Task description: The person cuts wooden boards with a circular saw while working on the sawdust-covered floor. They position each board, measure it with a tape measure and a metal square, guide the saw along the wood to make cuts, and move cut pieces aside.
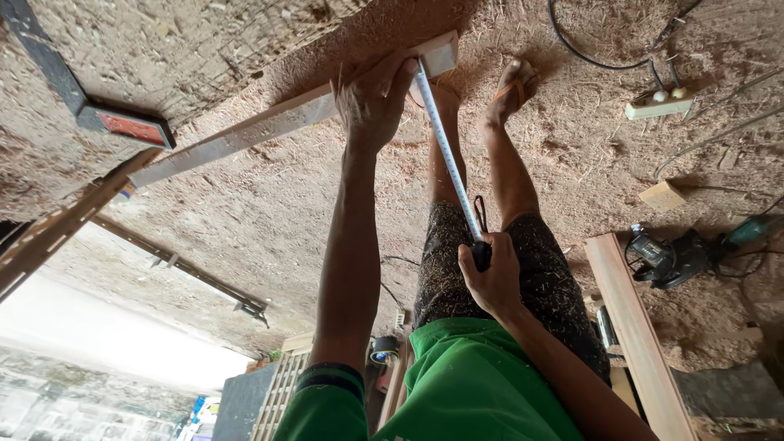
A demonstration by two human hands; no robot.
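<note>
My left hand [374,100] presses the end of a measuring tape's blade [447,155] onto a pale wooden plank [245,132] lying on the sawdust-covered floor, close to the plank's far end. The blade runs back along my legs to the dark tape case, which my right hand [492,278] grips above my lap. My sandalled foot [511,86] rests just beyond the plank's end.
A white power strip [658,106] with black cables lies at the upper right. A small wood block [662,196], a dark power tool [663,257] and a reddish board [637,335] are to my right. A red-faced square [122,126] and long metal bars [184,268] lie to the left.
</note>
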